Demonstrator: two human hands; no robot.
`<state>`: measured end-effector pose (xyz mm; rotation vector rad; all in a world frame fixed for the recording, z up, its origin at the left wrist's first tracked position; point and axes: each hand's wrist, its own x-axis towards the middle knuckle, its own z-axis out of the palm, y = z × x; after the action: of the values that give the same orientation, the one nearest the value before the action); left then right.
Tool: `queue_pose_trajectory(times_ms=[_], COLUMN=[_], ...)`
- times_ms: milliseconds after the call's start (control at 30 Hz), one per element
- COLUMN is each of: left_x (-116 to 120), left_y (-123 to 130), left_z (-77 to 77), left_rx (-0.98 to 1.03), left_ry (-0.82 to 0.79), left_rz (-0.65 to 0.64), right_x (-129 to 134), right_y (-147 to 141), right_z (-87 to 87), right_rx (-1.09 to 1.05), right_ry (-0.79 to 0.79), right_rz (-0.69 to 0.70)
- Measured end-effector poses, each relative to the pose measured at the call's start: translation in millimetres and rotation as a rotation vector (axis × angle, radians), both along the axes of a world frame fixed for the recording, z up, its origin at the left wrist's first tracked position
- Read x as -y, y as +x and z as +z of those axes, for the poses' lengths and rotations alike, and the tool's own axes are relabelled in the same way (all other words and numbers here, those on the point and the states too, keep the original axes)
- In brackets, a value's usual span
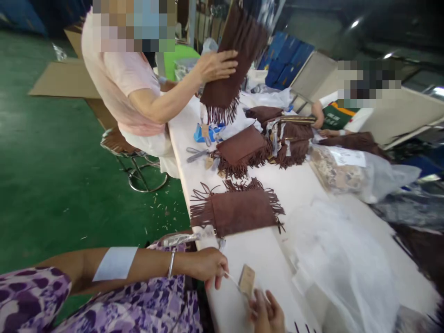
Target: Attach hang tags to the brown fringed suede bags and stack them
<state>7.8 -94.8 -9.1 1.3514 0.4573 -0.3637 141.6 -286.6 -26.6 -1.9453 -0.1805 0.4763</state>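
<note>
My left hand (pixel 212 268) is closed in a pinch on a thin white string (pixel 233 280) near the front edge of the table. The string runs down to my right hand (pixel 265 311), whose fingers are curled, partly blurred, at the lower end of a tan cardboard tag (pixel 247 279). Just beyond my hands a flat brown fringed bag (pixel 244 212) lies on the white table. Clear plastic wrap (pixel 185 238) sits at its near left corner.
A co-worker (pixel 128 88) at the left holds up another brown fringed bag (pixel 225 76). More fringed bags (pixel 243 147) lie mid-table, near a blue item (pixel 204 132). Plastic sheeting (pixel 343 263) and a bagged bundle (pixel 340 169) cover the right side. Another person (pixel 347 113) works at the far right.
</note>
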Motion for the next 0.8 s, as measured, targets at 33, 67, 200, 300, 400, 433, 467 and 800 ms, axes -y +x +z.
queue_pose_trajectory(times_ms=[33, 67, 200, 300, 400, 433, 467, 800], left_x=[1.1, 1.8, -3.5, -16.4, -30.1, -33.9, -37.4, -50.4], left_y=[0.0, 0.8, 0.5, -10.9, -27.3, -32.0, -35.6, -27.5], left_z=[-0.6, -0.6, 5.9, 14.9, 25.9, 30.0, 34.1, 8.0], left_rx=[0.0, -0.004, -0.038, -0.063, -0.068, -0.065, -0.049, 0.007], left_ry=[0.024, 0.04, 0.041, 0.222, 0.381, 0.427, 0.492, 1.474], left_rz=[0.001, -0.004, -0.09, -0.019, 0.031, 0.026, 0.03, 0.029], right_x=[-1.9, -5.9, -33.8, -50.6, -58.8, -60.7, -62.5, -82.8], right_y=[-6.5, -14.3, -51.3, -69.6, -73.0, -71.5, -69.1, -33.6], right_z=[-1.1, -1.3, -3.0, -8.3, -10.1, -8.9, -6.8, 6.7], right_rx=[0.107, 0.19, 0.197, 0.124, 0.133, 0.161, 0.196, 0.438], right_ry=[-0.082, -0.136, -0.087, -0.092, -0.072, -0.061, -0.054, -0.255], right_rz=[-0.008, 0.024, 0.423, 0.56, 0.607, 0.611, 0.614, 0.547])
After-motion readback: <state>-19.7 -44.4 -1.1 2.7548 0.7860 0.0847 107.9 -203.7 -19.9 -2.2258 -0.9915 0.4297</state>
